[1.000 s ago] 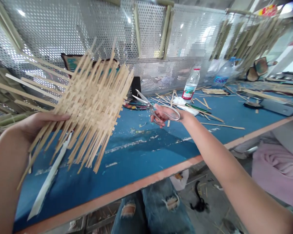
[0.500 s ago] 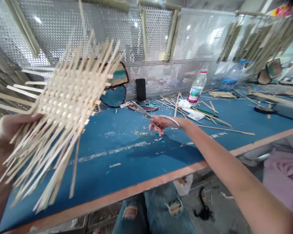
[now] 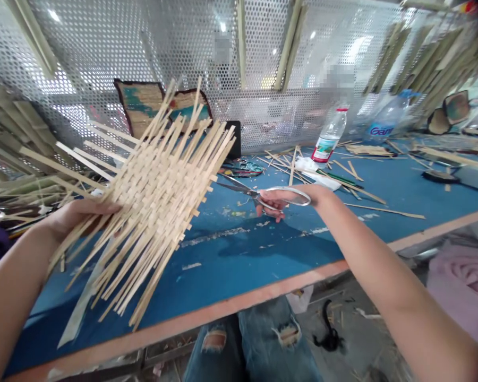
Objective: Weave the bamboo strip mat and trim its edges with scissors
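Observation:
My left hand (image 3: 85, 215) grips the left edge of a woven bamboo mat (image 3: 159, 196), thumb on top, and the fingers beneath are partly hidden. Long loose strips stick out from the mat on its upper, left and lower sides; on the right edge the ends are short. The mat is tilted above the blue table (image 3: 223, 292). A pair of scissors (image 3: 250, 193) with large loop handles is in my right hand (image 3: 273, 204). Its blades are parted and point left, close to the mat's right edge.
Loose bamboo strips and a crumpled tissue lie near a plastic bottle (image 3: 330, 137) with a red cap. A larger bottle (image 3: 386, 122) stands farther right. Behind the mat are painted panels (image 3: 141, 106) and a black phone (image 3: 234, 139). A perforated metal screen (image 3: 183, 42) closes off the back.
My left hand has brought the mat to the right and tipped it flatter, nearer the scissors. The scissors have shifted slightly right in the view, with blades still parted.

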{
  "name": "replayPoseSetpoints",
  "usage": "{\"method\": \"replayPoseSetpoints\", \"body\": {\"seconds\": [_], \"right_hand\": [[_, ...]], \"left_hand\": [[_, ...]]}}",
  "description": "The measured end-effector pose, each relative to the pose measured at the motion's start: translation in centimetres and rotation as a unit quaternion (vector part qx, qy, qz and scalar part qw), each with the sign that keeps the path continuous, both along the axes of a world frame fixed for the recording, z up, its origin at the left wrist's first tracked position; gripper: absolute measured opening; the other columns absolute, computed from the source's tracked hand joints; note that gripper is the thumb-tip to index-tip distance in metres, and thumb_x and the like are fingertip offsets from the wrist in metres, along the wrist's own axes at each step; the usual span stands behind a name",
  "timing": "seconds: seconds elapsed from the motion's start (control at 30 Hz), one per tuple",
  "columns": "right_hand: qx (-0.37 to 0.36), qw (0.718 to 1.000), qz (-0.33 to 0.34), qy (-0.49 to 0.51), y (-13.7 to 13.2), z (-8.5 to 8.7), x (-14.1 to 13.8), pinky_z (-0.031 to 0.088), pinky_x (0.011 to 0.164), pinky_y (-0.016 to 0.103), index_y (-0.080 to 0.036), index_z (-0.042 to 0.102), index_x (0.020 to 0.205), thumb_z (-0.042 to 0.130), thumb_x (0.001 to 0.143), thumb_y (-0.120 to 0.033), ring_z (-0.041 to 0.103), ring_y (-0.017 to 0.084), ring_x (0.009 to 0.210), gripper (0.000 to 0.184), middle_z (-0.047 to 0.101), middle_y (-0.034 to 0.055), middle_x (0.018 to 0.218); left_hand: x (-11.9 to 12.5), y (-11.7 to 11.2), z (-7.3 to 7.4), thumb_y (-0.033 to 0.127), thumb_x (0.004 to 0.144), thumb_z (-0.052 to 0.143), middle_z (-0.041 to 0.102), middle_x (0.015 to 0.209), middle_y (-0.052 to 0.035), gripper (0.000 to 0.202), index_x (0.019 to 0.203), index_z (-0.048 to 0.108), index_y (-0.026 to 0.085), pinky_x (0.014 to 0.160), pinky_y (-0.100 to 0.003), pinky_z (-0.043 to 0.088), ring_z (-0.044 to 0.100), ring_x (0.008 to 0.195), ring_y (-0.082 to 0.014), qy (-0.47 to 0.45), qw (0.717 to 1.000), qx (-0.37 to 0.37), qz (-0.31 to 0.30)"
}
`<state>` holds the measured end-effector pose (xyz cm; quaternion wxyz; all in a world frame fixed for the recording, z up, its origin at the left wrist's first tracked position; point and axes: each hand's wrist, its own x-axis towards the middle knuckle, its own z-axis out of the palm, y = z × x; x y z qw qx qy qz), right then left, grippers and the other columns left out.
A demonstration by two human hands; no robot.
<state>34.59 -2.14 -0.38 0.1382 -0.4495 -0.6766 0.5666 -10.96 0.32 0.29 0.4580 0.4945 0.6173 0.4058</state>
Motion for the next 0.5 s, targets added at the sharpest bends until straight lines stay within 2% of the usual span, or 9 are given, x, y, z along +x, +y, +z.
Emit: {"method": "replayPoseSetpoints", "body": {"seconds": [0.07, 0.13, 0.23, 0.33, 0.5], "right_hand": [[-0.021, 0.999, 0.037, -0.024, -0.3, 0.7, 0.0, 0.057, 0.073, 0.033, -0.021, 0.074, 0.097, 0.049, 0.096, -0.073, 0.053, 0.014, 0.059, 0.058, 0.054, -0.0003, 0.065], [-0.004, 0.999, 0.041, -0.022, -0.5, 1.0, -0.3, 0.055, 0.073, 0.032, -0.022, 0.073, 0.097, 0.048, 0.096, -0.074, 0.052, 0.014, 0.061, 0.058, 0.053, -0.0003, 0.067], [0.021, 0.998, 0.053, -0.019, -1.0, 1.1, -0.8, 0.053, 0.071, 0.031, -0.022, 0.071, 0.099, 0.05, 0.09, -0.082, 0.05, 0.014, 0.061, 0.064, 0.05, -0.001, 0.068], [0.059, 0.996, 0.053, -0.034, -1.3, 1.1, -1.4, 0.053, 0.07, 0.032, -0.02, 0.069, 0.1, 0.048, 0.085, -0.088, 0.051, 0.015, 0.063, 0.072, 0.049, -0.0007, 0.069], [0.113, 0.991, 0.055, -0.045, -1.4, 1.1, -2.0, 0.052, 0.068, 0.034, -0.019, 0.068, 0.1, 0.041, 0.088, -0.089, 0.052, 0.017, 0.061, 0.076, 0.051, 0.0006, 0.063]], "left_hand": [[-0.9, 0.5, 0.5, 0.038, 0.072, 0.069, 0.071, 0.056, -0.0119, 0.023, 0.065, 0.067, 0.017, 0.055, -0.047, 0.067, 0.076, 0.059, -0.0354, 0.027, 0.997, -0.065, -0.027], [-1.7, 1.0, 0.8, 0.042, 0.069, 0.07, 0.074, 0.062, -0.0159, 0.027, 0.066, 0.068, 0.015, 0.053, -0.048, 0.067, 0.076, 0.059, -0.037, 0.045, 0.992, -0.107, -0.045], [-2.0, 1.2, 0.7, 0.049, 0.066, 0.072, 0.071, 0.057, -0.0137, 0.033, 0.07, 0.069, 0.017, 0.051, -0.051, 0.066, 0.075, 0.058, -0.0395, 0.062, 0.989, -0.13, -0.037], [-1.5, 1.0, 0.6, 0.046, 0.062, 0.075, 0.07, 0.056, -0.0098, 0.032, 0.079, 0.07, 0.019, 0.051, -0.05, 0.067, 0.076, 0.06, -0.0401, 0.064, 0.986, -0.142, -0.053], [-0.4, -0.1, 0.6, 0.047, 0.066, 0.073, 0.074, 0.063, -0.0143, 0.032, 0.074, 0.071, 0.016, 0.05, -0.047, 0.066, 0.076, 0.061, -0.039, 0.049, 0.985, -0.151, -0.068]]}}
